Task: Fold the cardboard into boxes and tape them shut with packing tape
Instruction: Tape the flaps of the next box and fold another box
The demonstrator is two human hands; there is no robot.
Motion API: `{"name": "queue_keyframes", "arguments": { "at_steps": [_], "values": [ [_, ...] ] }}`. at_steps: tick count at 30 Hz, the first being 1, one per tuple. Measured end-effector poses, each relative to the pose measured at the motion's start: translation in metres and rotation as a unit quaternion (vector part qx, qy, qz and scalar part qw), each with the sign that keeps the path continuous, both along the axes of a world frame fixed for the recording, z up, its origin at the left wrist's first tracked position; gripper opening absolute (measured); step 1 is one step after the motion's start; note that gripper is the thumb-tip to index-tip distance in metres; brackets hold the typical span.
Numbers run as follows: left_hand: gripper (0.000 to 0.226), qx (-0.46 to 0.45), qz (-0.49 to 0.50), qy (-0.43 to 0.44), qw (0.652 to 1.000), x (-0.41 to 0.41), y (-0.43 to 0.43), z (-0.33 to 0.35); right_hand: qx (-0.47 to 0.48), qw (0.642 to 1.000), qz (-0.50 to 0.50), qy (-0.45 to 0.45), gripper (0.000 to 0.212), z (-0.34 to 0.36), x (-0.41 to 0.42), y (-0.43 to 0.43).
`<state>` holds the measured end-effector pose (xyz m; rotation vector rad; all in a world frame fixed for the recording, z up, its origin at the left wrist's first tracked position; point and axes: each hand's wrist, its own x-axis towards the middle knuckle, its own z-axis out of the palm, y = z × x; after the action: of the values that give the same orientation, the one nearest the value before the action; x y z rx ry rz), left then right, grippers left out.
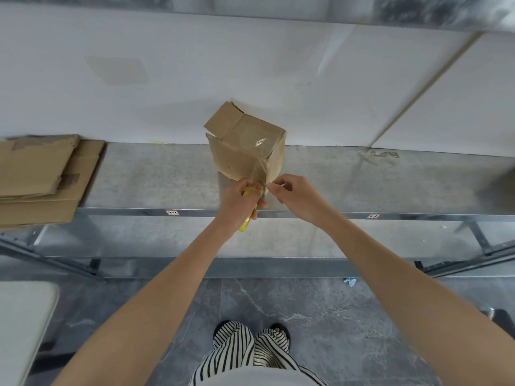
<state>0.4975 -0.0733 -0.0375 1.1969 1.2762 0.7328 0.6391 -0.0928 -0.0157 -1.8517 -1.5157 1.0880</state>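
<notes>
1. While the box sits tilted over the shelf, just beyond my hands, my left hand grips the yellow tape roll (mostly hidden by my fingers).
2. My right hand pinches the clear tape strip at the box's near corner.
3. The flat cardboard stack lies well apart, at the left of the shelf.
</notes>
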Motion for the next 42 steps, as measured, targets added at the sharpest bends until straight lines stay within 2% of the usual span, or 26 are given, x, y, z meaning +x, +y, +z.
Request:
{"name": "queue_keyframes", "arguments": {
  "at_steps": [3,8,13,19,25,27,30,32,35,36,39,42],
  "values": [
    [0.011,-0.001,-0.002,0.001,1.0,-0.001,0.001,-0.001,0.019,1.0,-0.014,0.012,0.024,-0.001,-0.001,0.001],
    [0.012,-0.004,0.002,0.011,1.0,-0.001,0.001,0.0,0.013,1.0,-0.01,0.013,0.015,-0.005,0.01,0.001],
    [0.007,-0.007,0.004,0.026,1.0,-0.001,0.003,0.001,-0.007,0.998,-0.037,-0.05,0.02,-0.027,0.042,0.005],
    [0.008,0.035,0.03,0.041,0.998,0.004,-0.002,-0.003,-0.006,0.979,-0.094,-0.183,0.019,-0.062,0.066,0.016],
    [0.007,0.051,0.046,0.047,0.997,0.007,-0.005,-0.006,-0.013,0.957,-0.039,-0.287,0.033,-0.076,0.064,0.03],
    [0.009,0.046,0.051,0.05,0.996,0.006,-0.004,-0.008,0.005,0.969,-0.074,-0.235,0.04,-0.065,0.058,0.04],
    [0.014,0.031,0.062,0.059,0.996,0.006,-0.002,-0.01,0.133,0.978,-0.157,-0.037,0.039,-0.019,0.041,0.063],
    [0.015,0.031,0.066,0.056,0.996,0.006,-0.002,-0.009,0.177,0.977,-0.108,0.039,0.04,0.015,0.026,0.076],
    [0.015,0.05,0.065,0.062,0.995,0.003,-0.003,-0.01,0.133,0.988,0.076,-0.016,0.042,0.036,0.007,0.082],
    [0.015,0.06,0.063,0.07,0.994,0.0,-0.003,-0.011,0.115,0.987,0.103,-0.035,0.042,0.035,0.006,0.084],
    [0.016,0.1,0.051,0.107,0.988,-0.018,-0.002,-0.017,0.1,0.988,0.093,-0.07,0.042,0.034,0.01,0.088],
    [0.018,0.167,0.023,0.185,0.968,-0.044,0.0,-0.024,0.089,0.981,0.088,-0.146,0.042,0.038,0.016,0.086]
  ]
}}
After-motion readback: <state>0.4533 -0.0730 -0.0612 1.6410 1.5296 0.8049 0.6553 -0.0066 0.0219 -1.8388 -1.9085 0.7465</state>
